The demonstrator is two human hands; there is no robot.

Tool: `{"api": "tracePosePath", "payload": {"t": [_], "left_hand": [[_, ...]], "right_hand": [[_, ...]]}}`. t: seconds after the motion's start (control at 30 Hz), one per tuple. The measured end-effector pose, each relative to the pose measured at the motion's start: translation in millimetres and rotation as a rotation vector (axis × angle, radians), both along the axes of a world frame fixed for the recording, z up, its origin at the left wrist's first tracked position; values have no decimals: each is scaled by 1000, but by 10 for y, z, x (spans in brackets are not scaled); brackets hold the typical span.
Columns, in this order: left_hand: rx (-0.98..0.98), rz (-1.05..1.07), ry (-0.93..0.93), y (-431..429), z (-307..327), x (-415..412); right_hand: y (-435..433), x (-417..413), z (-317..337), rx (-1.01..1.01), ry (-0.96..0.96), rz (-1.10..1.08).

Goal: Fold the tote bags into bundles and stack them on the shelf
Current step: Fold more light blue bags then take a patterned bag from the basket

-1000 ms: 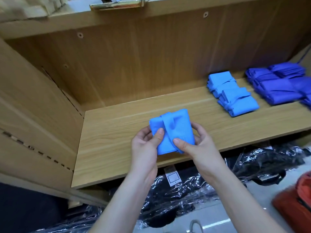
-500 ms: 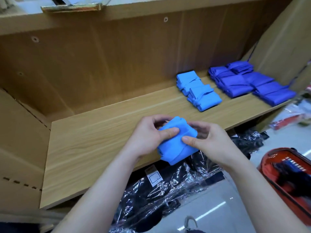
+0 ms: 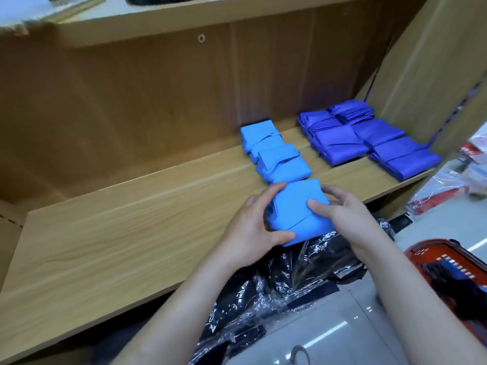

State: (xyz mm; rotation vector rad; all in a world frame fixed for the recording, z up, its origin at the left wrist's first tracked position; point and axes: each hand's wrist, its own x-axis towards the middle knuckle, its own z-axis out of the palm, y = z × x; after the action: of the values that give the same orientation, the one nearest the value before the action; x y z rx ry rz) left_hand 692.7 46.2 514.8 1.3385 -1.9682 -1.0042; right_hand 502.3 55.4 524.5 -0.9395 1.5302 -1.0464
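Observation:
A light blue tote bag folded into a bundle (image 3: 295,212) is held between both hands at the front edge of the wooden shelf (image 3: 131,233). My left hand (image 3: 253,227) grips its left side, thumb under the near edge. My right hand (image 3: 342,214) grips its right side with the thumb pressed on top. Just behind it lie two light blue bundles (image 3: 274,156) in a row toward the back wall. To their right sit several dark blue bundles (image 3: 363,138).
A side panel (image 3: 427,75) closes the shelf on the right, an upper board (image 3: 184,19) hangs overhead. Black goods in clear plastic (image 3: 290,280) lie under the shelf. A red basket (image 3: 453,275) stands on the floor at right.
Both hands have carried the light blue bundle to the right along the shelf front, close to the row of light blue bundles. The view has shifted right as well.

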Motion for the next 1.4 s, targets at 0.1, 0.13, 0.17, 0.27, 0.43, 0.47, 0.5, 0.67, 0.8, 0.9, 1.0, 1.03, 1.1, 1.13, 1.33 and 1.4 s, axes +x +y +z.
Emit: {"api": "tracePosePath", "payload": {"t": [0.1,0.13,0.17,0.27,0.43,0.47,0.5,0.67,0.8,0.9,1.0,1.03,1.1,1.13,1.33,1.4], "left_hand": [[29,68,31,-181,-171,-235],[29,93,38,-220,-211,-304],[29,120,42,-251,-242,-368],[18,168,57,-297,-295,-495],[-188,247,-191,-267,-269,-542],[-231,256,-234,-247,-255,-546],[-270,254,-260,-227,-236,-552],[-304,174,-352,-183,-169,-572],[-250,171,-348,-223,-168,-532],[-269,187,-349,-272,-169,-466],[-292,156,-348,-282,-155,-437],[-300,140,-337,-280,-149,-433],[-332,122,-287,-262,-114,-430],[-356,119,-252,-253,-87,-431],[-526,16,-28,-148,138,-608],[-543,-79,0,-68,186,-783]], "right_hand": [[-253,-191,-119,8,273,86],[-324,-236,-144,2,385,123],[-380,-272,-163,-2,484,153],[-504,-366,-243,-66,654,197],[-577,-524,-308,-148,505,286],[-576,-556,-304,-159,459,314],[-569,-587,-302,-172,418,339],[-540,-722,-327,-177,279,343],[-455,-731,-337,-172,243,367],[-394,-677,-369,-198,279,394],[-366,-654,-383,-210,277,359],[-348,-664,-373,-205,260,305],[-284,-718,-321,-219,265,184],[-232,-767,-292,-238,288,125],[367,-1205,-55,-362,620,-9],[609,-1377,-20,-366,836,2]]}}
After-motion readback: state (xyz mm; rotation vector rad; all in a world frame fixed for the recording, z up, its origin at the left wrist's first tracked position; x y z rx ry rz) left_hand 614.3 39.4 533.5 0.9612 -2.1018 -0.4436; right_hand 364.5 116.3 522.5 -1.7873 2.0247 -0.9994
